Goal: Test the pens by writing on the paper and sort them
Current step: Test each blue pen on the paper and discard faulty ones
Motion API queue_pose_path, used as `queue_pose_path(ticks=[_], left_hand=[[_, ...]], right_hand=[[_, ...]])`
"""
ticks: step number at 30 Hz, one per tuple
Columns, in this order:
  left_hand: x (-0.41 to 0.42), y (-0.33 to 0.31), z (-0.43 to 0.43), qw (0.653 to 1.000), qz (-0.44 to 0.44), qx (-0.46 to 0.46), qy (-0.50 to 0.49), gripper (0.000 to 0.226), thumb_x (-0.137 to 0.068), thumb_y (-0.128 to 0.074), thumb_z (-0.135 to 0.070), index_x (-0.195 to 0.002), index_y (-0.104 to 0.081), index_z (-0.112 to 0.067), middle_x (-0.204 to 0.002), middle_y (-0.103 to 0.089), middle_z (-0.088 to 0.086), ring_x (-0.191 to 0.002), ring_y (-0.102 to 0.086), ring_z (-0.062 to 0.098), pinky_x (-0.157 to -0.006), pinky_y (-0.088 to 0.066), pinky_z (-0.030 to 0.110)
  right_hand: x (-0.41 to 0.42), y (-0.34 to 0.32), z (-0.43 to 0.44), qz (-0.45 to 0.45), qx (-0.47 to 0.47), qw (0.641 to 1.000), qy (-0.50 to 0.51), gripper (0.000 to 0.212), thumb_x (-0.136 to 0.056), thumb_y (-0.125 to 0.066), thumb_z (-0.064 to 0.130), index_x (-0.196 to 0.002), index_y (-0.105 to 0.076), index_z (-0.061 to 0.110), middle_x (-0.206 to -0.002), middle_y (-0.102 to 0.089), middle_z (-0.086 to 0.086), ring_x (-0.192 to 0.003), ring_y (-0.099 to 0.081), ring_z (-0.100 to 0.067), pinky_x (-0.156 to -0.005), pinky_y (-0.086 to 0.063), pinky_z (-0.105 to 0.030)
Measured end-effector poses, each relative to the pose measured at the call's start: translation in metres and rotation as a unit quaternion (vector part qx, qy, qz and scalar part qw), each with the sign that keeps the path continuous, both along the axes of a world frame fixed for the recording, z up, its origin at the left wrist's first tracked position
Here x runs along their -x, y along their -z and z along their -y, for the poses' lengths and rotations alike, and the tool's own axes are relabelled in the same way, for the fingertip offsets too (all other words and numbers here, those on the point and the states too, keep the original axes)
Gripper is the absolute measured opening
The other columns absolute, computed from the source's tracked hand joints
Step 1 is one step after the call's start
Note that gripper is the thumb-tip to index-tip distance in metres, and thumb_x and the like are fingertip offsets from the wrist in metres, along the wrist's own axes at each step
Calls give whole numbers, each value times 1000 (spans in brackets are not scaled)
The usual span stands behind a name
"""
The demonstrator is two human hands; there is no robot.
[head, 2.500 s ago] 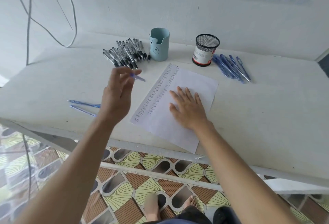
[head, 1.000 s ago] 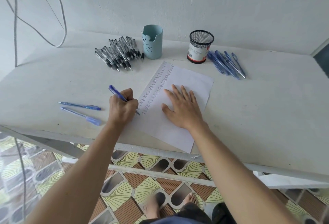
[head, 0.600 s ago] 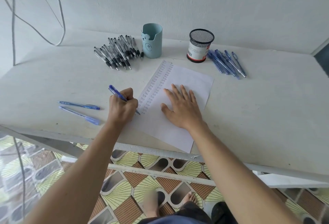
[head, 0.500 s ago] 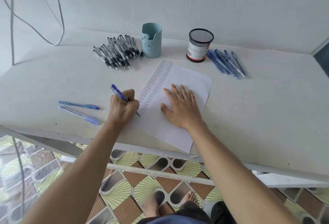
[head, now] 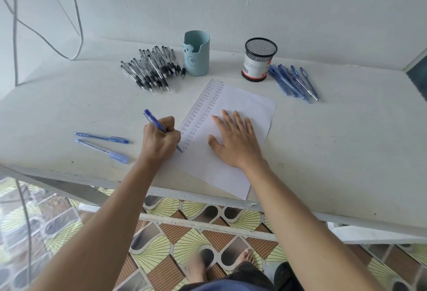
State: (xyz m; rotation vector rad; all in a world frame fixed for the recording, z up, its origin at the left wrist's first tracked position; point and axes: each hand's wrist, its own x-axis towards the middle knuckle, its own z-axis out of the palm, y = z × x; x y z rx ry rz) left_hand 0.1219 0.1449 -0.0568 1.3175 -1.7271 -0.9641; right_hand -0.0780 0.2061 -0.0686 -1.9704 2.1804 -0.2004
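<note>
Yellow-and-brown patterned floor tiles (head: 161, 256) fill the bottom of the view, with a bare foot (head: 246, 256) showing below the white desk (head: 335, 152). Near the desk's front edge lies the paper (head: 217, 172), a plain white sheet turned at a bit of an angle, one corner almost at the lip. Its left margin has two neat columns of tiny handwritten "Test" words running from the far corner down toward the near side. The rest of the sheet looks blank.

Right hand (head: 235, 142) lies flat on the middle of the sheet, fingers straight and spread, pressing on it. Left hand (head: 159, 142) is curled round a blue pen (head: 153, 121), tip touching the paper at the bottom of the columns, back end sticking up and away to the left. Left of that hand, two more blue pens (head: 101, 139) lie side by side on the desk, well apart from the other piles.

Further back there's a heap of clear pens with black grips (head: 150, 71). Just right of it stands a teal holder (head: 196, 57) with a little bear face. Then comes a black mesh cup (head: 258, 59) with a bunch of blue pens (head: 293, 82) fanned out on its right. Both holders stand upright near the wall, and grey cables (head: 76, 36) hang down it at far left.
</note>
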Motion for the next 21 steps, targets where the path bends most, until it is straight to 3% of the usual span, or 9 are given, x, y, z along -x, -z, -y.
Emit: queue_pose_path(ticks=[10, 13, 15, 17, 19, 21], left_hand=[[1, -2, 3, 999, -17, -40, 18, 30, -56, -54, -4, -54, -26, -16, -51, -28, 3, -53, -32, 19, -50, -26, 36], [-1, -6, 6, 997, -64, -50, -14, 21, -58, -55, -5, -54, -38, -15, -50, -36, 6, -46, -36, 18, -47, -29, 27], [-1, -6, 9, 989, -128, -67, -26, 11, -68, -54, -7, -73, -53, -17, -46, -40, 3, -39, -38, 19, -43, -30, 23], [0, -4, 12, 985, -151, -77, -38, 12, -87, -55, -27, -97, -52, -21, -42, -39, -6, -35, -37, 17, -44, -32, 25], [1, -4, 14, 989, -124, -71, -38, 31, -98, -51, -48, -113, -51, -20, -39, -43, -2, -33, -38, 17, -47, -35, 29], [3, -7, 14, 996, -68, -52, -20, 35, -104, -45, -45, -119, -57, -16, -39, -48, 1, -33, -41, 16, -45, -35, 27]], right_hand=[[2, -1, 0, 8, -1, 1000, -1, 65, -100, -29, 56, -158, -12, 33, -168, 1, 4, -154, 7, -23, -123, 8, -46], [2, -1, 1, 25, 3, 1000, 2, 64, -99, -35, 55, -157, -18, 34, -168, -4, 5, -154, 4, -21, -123, 7, -45], [4, -4, 4, 81, 14, 997, 11, 61, -97, -46, 48, -154, -30, 34, -167, -11, 3, -154, -2, -20, -123, 4, -43], [9, -9, 5, 178, 56, 982, 27, 52, -94, -57, 32, -145, -48, 30, -165, -21, -4, -152, -17, -20, -123, -5, -40], [19, -14, 1, 263, 111, 958, 42, 46, -90, -59, 18, -136, -59, 21, -159, -32, -11, -147, -31, -23, -121, -20, -41], [32, -14, -5, 247, 141, 957, 67, 47, -85, -53, 22, -131, -63, 16, -155, -40, -13, -142, -39, -25, -118, -26, -43]])
